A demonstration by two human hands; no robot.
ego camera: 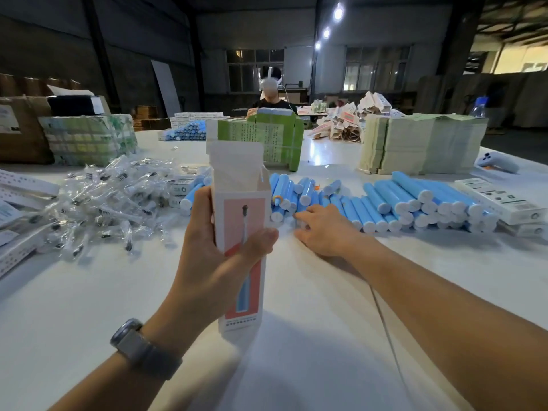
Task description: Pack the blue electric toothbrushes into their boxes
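My left hand (pixel 218 256) grips a tall white toothbrush box (pixel 240 209) upright above the table, thumb across its pink printed front, top flap standing open. Nothing shows inside the box from here. My right hand (pixel 321 229) lies on the table at the near edge of a long heap of blue toothbrush handles (pixel 385 200), fingers spread and touching the white end caps of the nearest ones. It holds nothing that I can see.
A pile of brush heads in clear wrappers (pixel 106 200) lies at the left. Stacks of flat green cartons (pixel 275 137) and paper leaflets (pixel 421 143) stand behind. White boxes (pixel 501 200) lie at the right. A person sits at the table's far side.
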